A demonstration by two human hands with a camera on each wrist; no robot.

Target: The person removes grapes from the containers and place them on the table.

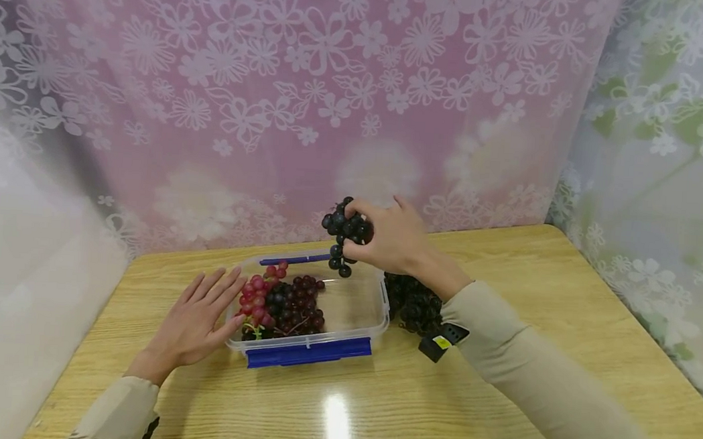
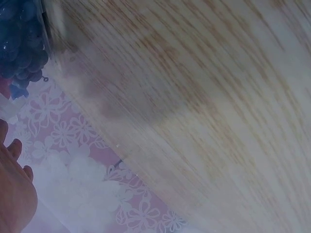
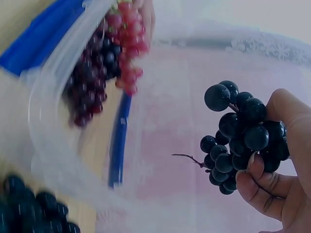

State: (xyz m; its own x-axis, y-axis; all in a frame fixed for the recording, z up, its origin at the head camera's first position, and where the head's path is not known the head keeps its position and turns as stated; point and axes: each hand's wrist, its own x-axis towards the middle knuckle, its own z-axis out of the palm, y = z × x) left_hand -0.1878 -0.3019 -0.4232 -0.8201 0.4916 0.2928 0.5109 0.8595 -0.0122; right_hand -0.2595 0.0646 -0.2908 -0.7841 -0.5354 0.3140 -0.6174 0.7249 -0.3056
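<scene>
The right hand [image 1: 389,235] is clamped on a black grape bunch [image 1: 346,232], its thumb and fingers closed round the fruit. Read from the middle of the clear container [image 1: 355,307], with 12 o'clock at the far edge of the table [image 1: 243,407], that bunch hangs at 1 o'clock, raised near the far rim. In the right wrist view, a thin bare stem [image 3: 187,156] sticks out of it towards 9 o'clock.

The left hand [image 1: 197,324] is at 8 to 9 o'clock, holding nothing, with its fingers extended and slightly apart. Its fingertips are right by the container's end wall; whether they touch it, I cannot tell.

Inside the container, 3 colours of grapes fill the 9 o'clock side: pink-red grapes [image 1: 254,297] at the end, black grapes [image 1: 277,302] next to them, then dark red grapes [image 1: 303,304] nearest the middle. The 3 o'clock side shows bare plastic. There are 2 blue latches, a near latch [image 1: 310,352] at 6 o'clock and a far latch [image 1: 294,260] at 12 o'clock.

Outside, just beside the container at 3 o'clock, a pile of dark grapes [image 1: 413,304] rests on the table, partly covered by the right forearm. A black device [image 1: 440,342] with a yellow label is on the right wrist. Beyond the table, at 12 o'clock, hangs a pink flowered cloth [image 1: 334,111].
</scene>
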